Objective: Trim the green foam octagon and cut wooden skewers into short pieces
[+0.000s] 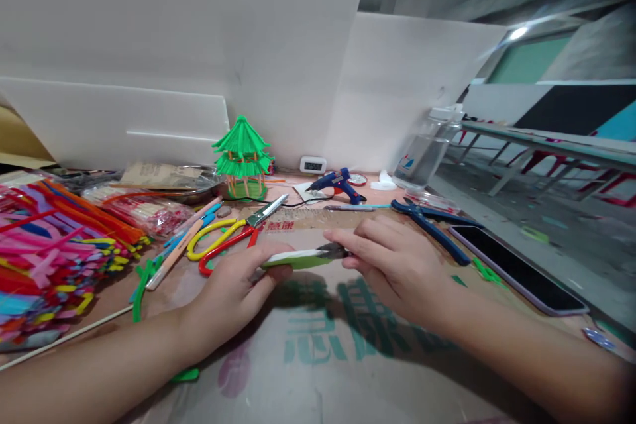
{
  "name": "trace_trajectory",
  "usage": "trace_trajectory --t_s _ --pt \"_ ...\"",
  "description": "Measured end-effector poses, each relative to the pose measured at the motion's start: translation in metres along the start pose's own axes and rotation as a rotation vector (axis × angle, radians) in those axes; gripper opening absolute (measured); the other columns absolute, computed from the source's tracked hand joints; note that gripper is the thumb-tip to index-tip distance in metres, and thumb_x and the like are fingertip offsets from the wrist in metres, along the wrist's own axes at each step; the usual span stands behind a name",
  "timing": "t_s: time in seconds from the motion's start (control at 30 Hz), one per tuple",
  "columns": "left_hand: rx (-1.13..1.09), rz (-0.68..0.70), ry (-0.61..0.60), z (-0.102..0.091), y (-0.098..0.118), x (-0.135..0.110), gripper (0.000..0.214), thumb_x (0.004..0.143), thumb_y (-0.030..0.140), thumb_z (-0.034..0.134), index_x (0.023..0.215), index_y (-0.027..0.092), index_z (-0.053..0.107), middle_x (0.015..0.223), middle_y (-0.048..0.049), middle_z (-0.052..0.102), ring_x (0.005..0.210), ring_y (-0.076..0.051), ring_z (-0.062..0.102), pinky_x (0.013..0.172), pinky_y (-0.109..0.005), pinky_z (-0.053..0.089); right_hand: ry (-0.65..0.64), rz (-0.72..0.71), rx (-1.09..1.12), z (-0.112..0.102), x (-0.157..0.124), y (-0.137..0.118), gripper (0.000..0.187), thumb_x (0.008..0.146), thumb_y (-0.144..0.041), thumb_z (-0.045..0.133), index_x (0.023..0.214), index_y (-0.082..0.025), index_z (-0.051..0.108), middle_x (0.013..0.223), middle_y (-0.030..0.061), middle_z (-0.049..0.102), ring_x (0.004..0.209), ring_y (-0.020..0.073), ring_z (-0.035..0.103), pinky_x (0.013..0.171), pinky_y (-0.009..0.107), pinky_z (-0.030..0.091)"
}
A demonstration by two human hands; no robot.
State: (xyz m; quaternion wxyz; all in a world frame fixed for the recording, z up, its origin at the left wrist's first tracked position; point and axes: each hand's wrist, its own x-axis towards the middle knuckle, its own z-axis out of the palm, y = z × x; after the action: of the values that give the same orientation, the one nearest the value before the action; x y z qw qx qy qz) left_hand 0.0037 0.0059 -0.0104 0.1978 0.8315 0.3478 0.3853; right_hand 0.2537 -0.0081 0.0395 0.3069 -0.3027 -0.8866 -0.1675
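Observation:
My left hand [251,285] pinches a thin flat piece [293,260], white on top and green on its lower side, between thumb and fingers. My right hand [392,262] closes round a small dark tool [332,251]; its tip touches the right end of the flat piece. Fingers cover the rest of the tool, so its kind cannot be made out. Both hands are held over a sheet of printed cardboard [268,358]. Beyond my left hand lie scissors [236,235] with one yellow and one red handle, blades apart.
A green-roofed model pavilion [242,162] stands at the back, near a blue glue gun [338,185] and a small digital clock [313,165]. Colourful pipe cleaners [50,252] pile up on the left. Blue-handled pliers [432,225], a phone [517,268] and a clear bottle [427,149] are on the right.

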Motion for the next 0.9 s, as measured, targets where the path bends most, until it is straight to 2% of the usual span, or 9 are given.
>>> trace_trajectory --t_s 0.33,0.67,0.9 --pt "-0.008 -0.009 -0.013 0.0022 -0.0049 -0.0019 0.022 0.090 0.019 0.051 0.109 0.024 0.061 0.100 0.0008 0.071 0.091 -0.016 0.065 0.080 -0.026 0.049 -0.032 -0.004 -0.020 0.0027 -0.0006 -0.0005 0.026 0.094 -0.017 0.048 0.115 -0.013 0.064 0.074 0.0046 0.058 0.069 0.0157 0.048 0.061 0.029 0.037" --pt "0.016 0.004 -0.023 -0.0001 -0.0009 -0.0010 0.020 0.088 0.015 0.049 0.104 0.020 0.061 0.095 -0.0018 0.070 0.088 -0.016 0.065 0.079 -0.025 0.050 -0.046 -0.024 -0.041 0.0021 -0.0015 -0.0025 0.026 0.093 -0.017 0.049 0.114 -0.013 0.064 0.075 0.0046 0.057 0.069 0.0161 0.048 0.061 0.029 0.037" --pt "0.002 0.003 -0.035 0.0013 -0.0061 -0.0035 0.023 0.088 0.014 0.051 0.108 0.021 0.061 0.103 -0.0011 0.069 0.094 -0.015 0.063 0.084 -0.024 0.048 -0.024 -0.037 -0.036 0.0027 0.0009 -0.0032 0.024 0.092 -0.015 0.051 0.109 -0.012 0.067 0.073 0.0053 0.059 0.066 0.0159 0.048 0.059 0.029 0.036"
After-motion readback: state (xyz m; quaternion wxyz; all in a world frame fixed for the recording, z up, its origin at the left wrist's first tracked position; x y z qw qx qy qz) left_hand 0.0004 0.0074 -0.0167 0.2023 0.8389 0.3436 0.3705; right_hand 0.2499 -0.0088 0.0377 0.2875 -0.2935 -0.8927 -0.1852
